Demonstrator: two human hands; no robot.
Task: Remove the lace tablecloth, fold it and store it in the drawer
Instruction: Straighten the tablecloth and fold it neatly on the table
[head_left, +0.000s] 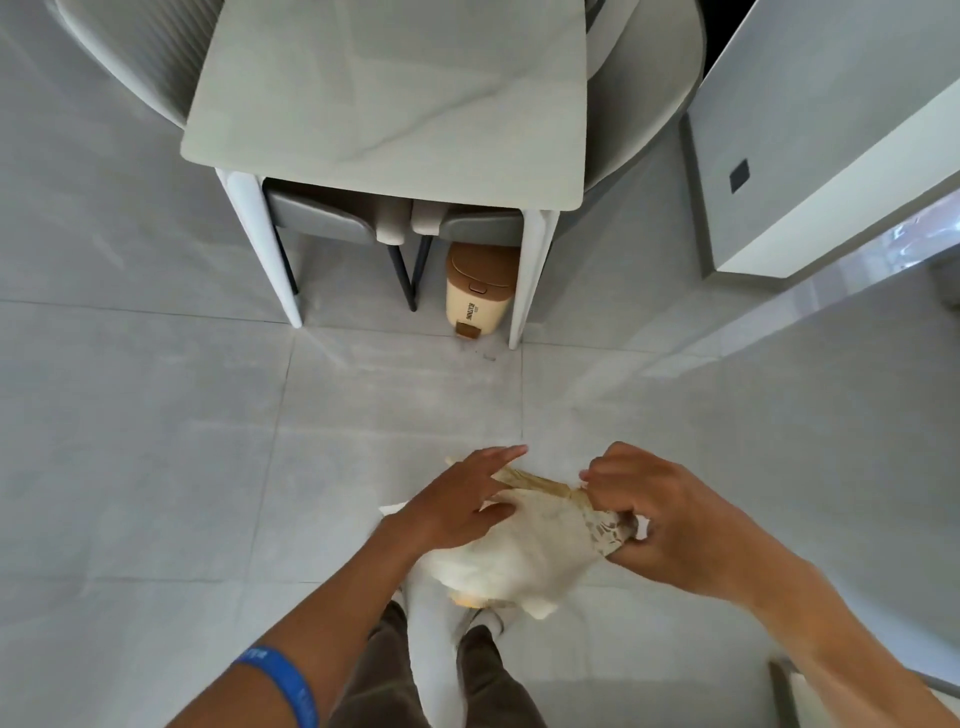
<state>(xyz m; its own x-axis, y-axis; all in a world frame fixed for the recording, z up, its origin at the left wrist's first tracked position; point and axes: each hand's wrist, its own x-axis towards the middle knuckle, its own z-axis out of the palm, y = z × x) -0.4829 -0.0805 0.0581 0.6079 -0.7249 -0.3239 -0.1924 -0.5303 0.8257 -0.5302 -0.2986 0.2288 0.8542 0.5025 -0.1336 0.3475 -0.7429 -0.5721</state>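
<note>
The lace tablecloth (524, 556) is a cream, bunched bundle held in the air in front of my body, above my legs. My right hand (660, 519) is closed on its right end, where the lace pattern shows. My left hand (462, 499) lies flat on top of the bundle's left part, fingers stretched forward and thumb pressed on the cloth. The marble table (395, 104) stands bare ahead of me. No drawer is in sight.
Grey chairs (332, 218) are tucked under the table. A small beige bin with a brown lid (480, 291) stands by the table's right front leg. A white counter unit (831, 135) is at the right. Tiled floor lies between me and the table.
</note>
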